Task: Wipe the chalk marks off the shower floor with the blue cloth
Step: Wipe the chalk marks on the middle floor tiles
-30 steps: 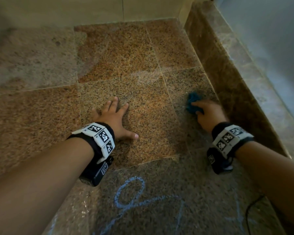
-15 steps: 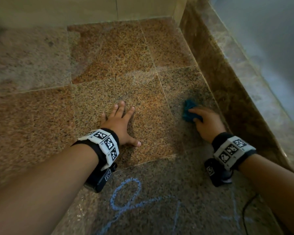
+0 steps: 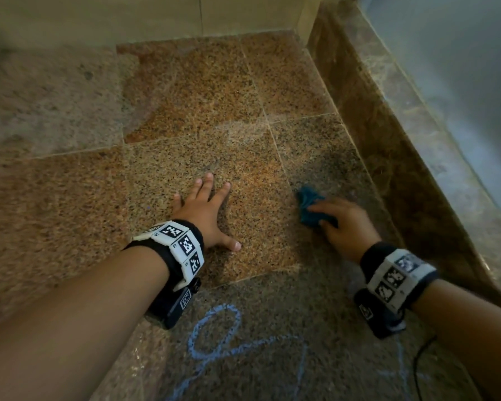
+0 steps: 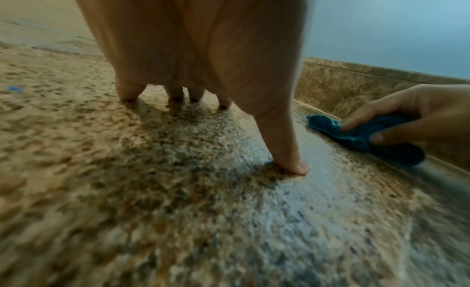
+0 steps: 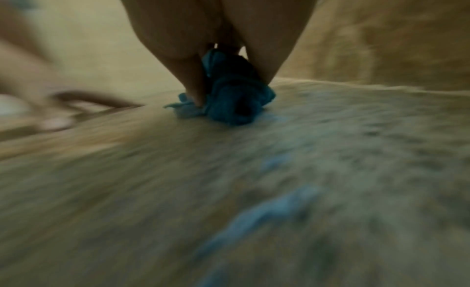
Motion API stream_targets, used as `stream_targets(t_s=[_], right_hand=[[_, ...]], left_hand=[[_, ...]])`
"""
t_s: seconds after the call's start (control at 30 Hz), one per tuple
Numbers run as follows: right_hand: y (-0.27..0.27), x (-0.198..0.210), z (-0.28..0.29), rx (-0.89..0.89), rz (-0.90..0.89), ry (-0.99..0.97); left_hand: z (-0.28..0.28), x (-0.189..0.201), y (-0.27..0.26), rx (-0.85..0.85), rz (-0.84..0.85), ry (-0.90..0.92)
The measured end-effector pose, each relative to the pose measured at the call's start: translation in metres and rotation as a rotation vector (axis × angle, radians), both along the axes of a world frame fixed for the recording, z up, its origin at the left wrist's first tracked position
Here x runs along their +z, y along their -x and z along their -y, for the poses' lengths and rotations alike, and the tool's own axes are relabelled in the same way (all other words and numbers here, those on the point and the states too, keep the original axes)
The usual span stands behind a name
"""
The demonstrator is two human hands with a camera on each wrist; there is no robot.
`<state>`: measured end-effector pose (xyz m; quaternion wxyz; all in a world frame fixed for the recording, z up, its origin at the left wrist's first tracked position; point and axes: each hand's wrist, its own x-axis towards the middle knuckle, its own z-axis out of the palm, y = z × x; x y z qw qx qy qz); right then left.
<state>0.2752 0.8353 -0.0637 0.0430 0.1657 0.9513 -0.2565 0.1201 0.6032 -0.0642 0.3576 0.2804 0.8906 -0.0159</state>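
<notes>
Right hand (image 3: pixel 346 224), grip bunching the blue cloth (image 3: pixel 308 208), is dragging it nearer across the shower floor (image 3: pixel 243 91) toward remaining chalk marks (image 3: pixel 217 334) (still unwiped); left hand (image 3: pixel 204 214) is bracing flat, fingers spread.

Both forearms are bare. The left wrist band (image 3: pixel 174 250) is black with white blocks printed with black square codes; the right wrist band (image 3: pixel 399 277) matches, with a thin black cable (image 3: pixel 417 369) trailing near it.
</notes>
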Motion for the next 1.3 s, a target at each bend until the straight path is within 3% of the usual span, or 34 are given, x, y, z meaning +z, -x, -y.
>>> stream_targets(t_s=[0.07,0.13,0.2,0.3,0.37,0.43,0.57,0.63,0.87,1.13,1.3], right_hand=[[-0.008,-0.002,0.015,0.203,0.047,0.014],[-0.008,-0.003,0.012,0.29,0.072,-0.004],[-0.002,-0.001,-0.005,0.178,0.031,-0.016],[0.001,0.001,-0.043,-0.218,0.02,-0.068],[-0.004,0.0,-0.051,-0.36,0.053,-0.099],[-0.01,-0.001,-0.037,-0.321,0.058,-0.111],[-0.018,-0.004,0.009,-0.026,0.025,-0.059],[-0.017,-0.004,0.005,0.026,0.044,-0.085],[-0.03,0.0,-0.03,-0.522,0.145,-0.169],[-0.018,-0.003,-0.024,-0.358,0.225,-0.195],[0.003,0.002,-0.024,-0.57,0.326,-0.168]], left_hand=[[0.0,0.0,0.0,0.001,0.001,-0.001],[0.0,0.001,0.0,0.0,0.003,0.005],[0.0,0.001,-0.001,0.001,-0.002,0.007],[-0.001,0.001,-0.001,0.002,-0.009,0.003],[-0.001,0.0,-0.001,0.003,-0.008,0.001],[-0.001,0.0,-0.001,0.001,-0.007,0.003],[0.0,-0.002,0.001,0.004,-0.003,-0.005],[0.001,-0.002,0.0,0.002,-0.002,-0.012],[0.003,-0.001,0.0,-0.017,0.005,-0.027],[0.005,-0.002,0.0,-0.018,0.019,-0.06],[0.007,-0.001,0.0,-0.025,0.02,-0.065]])
